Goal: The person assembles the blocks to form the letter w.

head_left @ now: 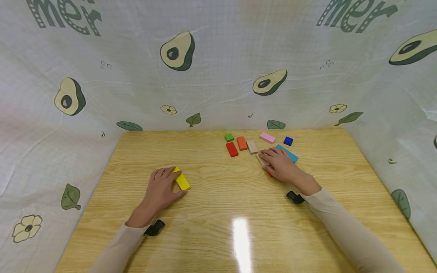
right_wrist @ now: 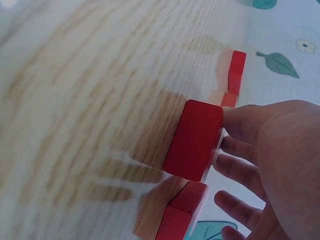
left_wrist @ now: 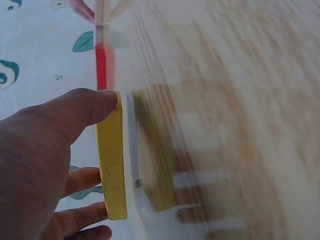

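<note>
My left hand (head_left: 162,190) grips a yellow rectangular block (head_left: 182,182) at the left of the wooden table. In the left wrist view the thumb presses on one end of the yellow block, with fingers behind it. On the right, my right hand (head_left: 280,166) holds a pale block with a red side (right_wrist: 194,140) between thumb and fingers. Its fingers cover part of the pale top in the head view. Just beyond that hand lies a light blue block (head_left: 292,156), partly hidden by it.
Behind the hands lie a green block (head_left: 229,137), a red block (head_left: 232,149), an orange block (head_left: 242,143) and a beige block (head_left: 252,147). A pink block (head_left: 268,137) and a dark blue block (head_left: 288,141) are farther right. A printed cloth (head_left: 222,76) borders the table (head_left: 211,212).
</note>
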`<state>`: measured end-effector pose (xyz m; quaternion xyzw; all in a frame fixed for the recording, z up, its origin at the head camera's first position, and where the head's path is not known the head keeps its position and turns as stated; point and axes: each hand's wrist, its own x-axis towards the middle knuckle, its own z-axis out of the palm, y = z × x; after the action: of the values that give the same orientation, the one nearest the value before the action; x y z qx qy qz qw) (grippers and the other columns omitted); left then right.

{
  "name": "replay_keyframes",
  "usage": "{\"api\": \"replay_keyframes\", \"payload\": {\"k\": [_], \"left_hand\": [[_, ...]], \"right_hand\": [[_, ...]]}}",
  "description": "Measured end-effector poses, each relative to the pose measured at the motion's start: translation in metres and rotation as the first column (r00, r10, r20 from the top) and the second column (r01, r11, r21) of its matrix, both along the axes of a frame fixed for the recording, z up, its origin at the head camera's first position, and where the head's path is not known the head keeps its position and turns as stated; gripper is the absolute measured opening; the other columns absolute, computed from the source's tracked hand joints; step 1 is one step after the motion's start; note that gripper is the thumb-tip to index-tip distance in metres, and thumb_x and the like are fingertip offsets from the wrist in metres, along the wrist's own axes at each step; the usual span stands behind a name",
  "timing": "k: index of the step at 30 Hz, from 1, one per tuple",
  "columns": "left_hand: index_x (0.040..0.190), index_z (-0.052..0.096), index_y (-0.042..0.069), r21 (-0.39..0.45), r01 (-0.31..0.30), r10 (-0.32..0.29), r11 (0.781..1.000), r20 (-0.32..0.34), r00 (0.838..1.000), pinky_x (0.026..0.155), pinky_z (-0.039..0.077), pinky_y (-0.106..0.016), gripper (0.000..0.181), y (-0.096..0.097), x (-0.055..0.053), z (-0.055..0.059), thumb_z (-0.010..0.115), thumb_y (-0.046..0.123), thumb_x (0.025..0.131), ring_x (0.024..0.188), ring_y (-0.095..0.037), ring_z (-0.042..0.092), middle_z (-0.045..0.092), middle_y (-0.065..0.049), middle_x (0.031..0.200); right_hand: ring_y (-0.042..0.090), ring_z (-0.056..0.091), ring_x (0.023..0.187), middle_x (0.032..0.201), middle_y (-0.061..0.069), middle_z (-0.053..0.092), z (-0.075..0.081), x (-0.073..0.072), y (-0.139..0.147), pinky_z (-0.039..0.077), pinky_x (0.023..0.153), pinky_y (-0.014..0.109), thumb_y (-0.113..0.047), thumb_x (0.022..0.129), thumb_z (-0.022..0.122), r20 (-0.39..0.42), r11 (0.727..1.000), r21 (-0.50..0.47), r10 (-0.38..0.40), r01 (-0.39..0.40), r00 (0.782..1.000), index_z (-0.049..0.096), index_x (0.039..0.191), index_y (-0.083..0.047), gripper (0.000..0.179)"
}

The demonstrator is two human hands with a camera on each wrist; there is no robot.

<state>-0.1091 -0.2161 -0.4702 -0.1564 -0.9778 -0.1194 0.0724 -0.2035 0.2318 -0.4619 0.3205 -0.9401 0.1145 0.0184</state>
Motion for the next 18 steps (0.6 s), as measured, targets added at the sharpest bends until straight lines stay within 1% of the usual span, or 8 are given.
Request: {"api": "replay_keyframes", "payload": {"k": [9, 18], "left_hand": [[0.137, 0.069, 0.003, 0.021, 0.006, -0.005, 1.0, -0.015, 1.0, 0.113, 0.035, -0.061, 0.07, -0.0056, 0.0018, -0.0033, 0.09, 0.042, 0.083, 0.131, -0.042, 0.053, 0.061, -0.022, 0.145], [0.141, 0.067, 0.003, 0.026, -0.005, 0.004, 1.0, 0.026, 1.0, 0.113, 0.035, -0.063, 0.07, -0.0087, 0.0015, -0.0059, 0.088, 0.042, 0.086, 0.133, -0.043, 0.051, 0.059, -0.021, 0.149]], "right_hand": [[0.048, 0.049, 0.137, 0.149, 0.023, 0.059, 0.0022, 0.0005, -0.0009, 0.032, 0.114, 0.071, -0.013, 0.104, 0.068, 0.011, 1.0, -0.004, -0.004, 0.004, 1.0, 0.061, 0.146, 0.003, 0.046], [0.048, 0.05, 0.137, 0.148, 0.023, 0.059, 0.0015, -0.0001, -0.0004, 0.033, 0.113, 0.071, -0.014, 0.104, 0.067, 0.013, 1.0, 0.002, -0.006, 0.006, 1.0, 0.061, 0.146, 0.003, 0.045]]}}
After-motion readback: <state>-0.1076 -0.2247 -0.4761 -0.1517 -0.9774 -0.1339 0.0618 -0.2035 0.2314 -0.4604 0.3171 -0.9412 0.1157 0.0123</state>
